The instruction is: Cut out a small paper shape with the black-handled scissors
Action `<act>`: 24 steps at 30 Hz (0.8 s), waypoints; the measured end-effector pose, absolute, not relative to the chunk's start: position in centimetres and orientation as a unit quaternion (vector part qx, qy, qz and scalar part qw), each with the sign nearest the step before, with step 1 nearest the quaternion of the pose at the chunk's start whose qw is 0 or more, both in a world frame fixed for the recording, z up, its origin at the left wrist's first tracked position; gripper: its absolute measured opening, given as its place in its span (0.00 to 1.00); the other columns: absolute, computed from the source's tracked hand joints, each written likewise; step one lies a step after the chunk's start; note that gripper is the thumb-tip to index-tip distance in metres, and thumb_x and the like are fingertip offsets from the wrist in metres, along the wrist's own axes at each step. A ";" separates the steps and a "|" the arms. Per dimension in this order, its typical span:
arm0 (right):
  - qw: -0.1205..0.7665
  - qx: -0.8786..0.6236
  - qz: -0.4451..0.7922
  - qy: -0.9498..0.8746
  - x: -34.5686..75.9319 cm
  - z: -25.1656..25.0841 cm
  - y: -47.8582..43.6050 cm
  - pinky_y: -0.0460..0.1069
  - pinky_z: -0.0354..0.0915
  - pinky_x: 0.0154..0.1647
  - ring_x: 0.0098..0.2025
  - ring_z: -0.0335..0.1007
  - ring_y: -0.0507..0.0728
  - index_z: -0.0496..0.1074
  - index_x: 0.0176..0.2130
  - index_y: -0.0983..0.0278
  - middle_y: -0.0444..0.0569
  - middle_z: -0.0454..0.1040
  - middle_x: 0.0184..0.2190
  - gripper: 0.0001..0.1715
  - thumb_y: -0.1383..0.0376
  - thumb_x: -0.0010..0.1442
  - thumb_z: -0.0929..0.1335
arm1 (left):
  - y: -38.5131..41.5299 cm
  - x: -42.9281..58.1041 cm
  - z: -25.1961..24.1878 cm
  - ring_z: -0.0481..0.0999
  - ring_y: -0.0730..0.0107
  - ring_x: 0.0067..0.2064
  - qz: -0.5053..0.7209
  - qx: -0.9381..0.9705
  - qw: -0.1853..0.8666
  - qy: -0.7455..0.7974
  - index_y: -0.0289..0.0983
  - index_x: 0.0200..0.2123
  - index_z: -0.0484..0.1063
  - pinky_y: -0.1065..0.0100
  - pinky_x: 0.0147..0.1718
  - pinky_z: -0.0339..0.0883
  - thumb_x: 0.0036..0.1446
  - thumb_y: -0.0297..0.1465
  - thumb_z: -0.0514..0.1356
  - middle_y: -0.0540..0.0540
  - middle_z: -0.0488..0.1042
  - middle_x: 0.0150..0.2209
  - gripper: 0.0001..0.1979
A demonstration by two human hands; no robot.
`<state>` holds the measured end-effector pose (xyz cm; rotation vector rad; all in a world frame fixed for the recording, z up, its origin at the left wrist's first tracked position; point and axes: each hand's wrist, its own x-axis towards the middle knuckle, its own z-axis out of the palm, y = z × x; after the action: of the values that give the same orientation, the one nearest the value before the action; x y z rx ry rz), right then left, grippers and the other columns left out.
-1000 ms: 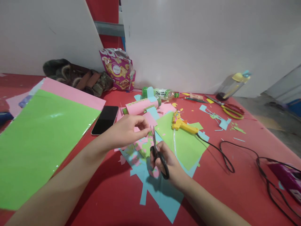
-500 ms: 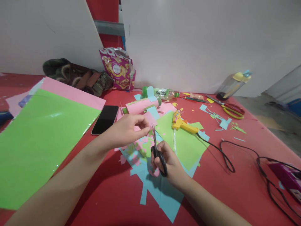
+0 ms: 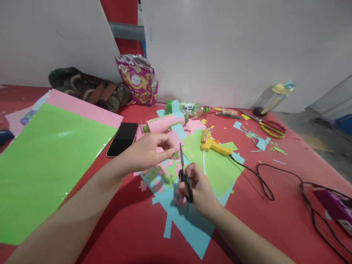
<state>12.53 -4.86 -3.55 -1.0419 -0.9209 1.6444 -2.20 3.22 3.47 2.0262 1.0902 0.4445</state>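
My right hand (image 3: 199,189) grips black-handled scissors (image 3: 185,179), fingers through the loops, blades pointing away and pressed together. To their left, my left hand (image 3: 151,150) pinches thumb and forefinger on what looks like a small piece of pink paper (image 3: 175,150), mostly hidden by the fingertips. The scissor tips are close to these fingertips, slightly apart. Beneath both hands lie many pink and green paper scraps (image 3: 165,174) on a blue paper sheet (image 3: 192,223). A green sheet (image 3: 224,172) overlaps it at the right, bearing a yellow glue gun (image 3: 216,146).
A phone (image 3: 123,139) and a large green sheet (image 3: 55,161) lie leftward. Behind the hands are a pink paper-wrapped roll (image 3: 165,123), a green bottle (image 3: 189,108) and a snack bag (image 3: 137,80). Rightward are larger scissors (image 3: 271,128), a clear bottle (image 3: 271,101) and a black cord (image 3: 264,185).
The scissors have tilted more upright and their blades have closed; the right hand has turned slightly. My left hand keeps its pinch in nearly the same place.
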 end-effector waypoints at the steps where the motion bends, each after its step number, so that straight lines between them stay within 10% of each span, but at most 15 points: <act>1: 0.478 -0.429 0.665 -0.380 12.6 -3.6 -4.8 0.40 0.52 0.10 0.10 0.55 0.44 0.49 0.24 0.60 0.31 0.59 0.14 0.25 0.56 0.43 0.70 | 3.2 -2.2 3.5 0.68 0.76 0.28 0.174 0.800 0.385 0.426 0.35 0.23 0.64 0.75 0.28 0.61 0.51 0.35 0.52 0.51 0.70 0.25 0.10; 24: 0.592 -0.469 0.538 -0.374 13.0 -3.2 -4.1 0.43 0.60 0.23 0.23 0.60 0.47 0.50 0.33 0.58 0.35 0.61 0.24 0.26 0.68 0.42 0.70 | 2.3 -0.6 1.8 0.68 0.76 0.24 0.066 0.838 0.419 0.343 0.35 0.27 0.69 0.76 0.23 0.58 0.50 0.32 0.51 0.51 0.70 0.24 0.09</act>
<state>12.99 -4.11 -3.20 -1.0902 -0.8703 1.2515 -0.58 2.33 1.78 2.1023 0.8608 0.1660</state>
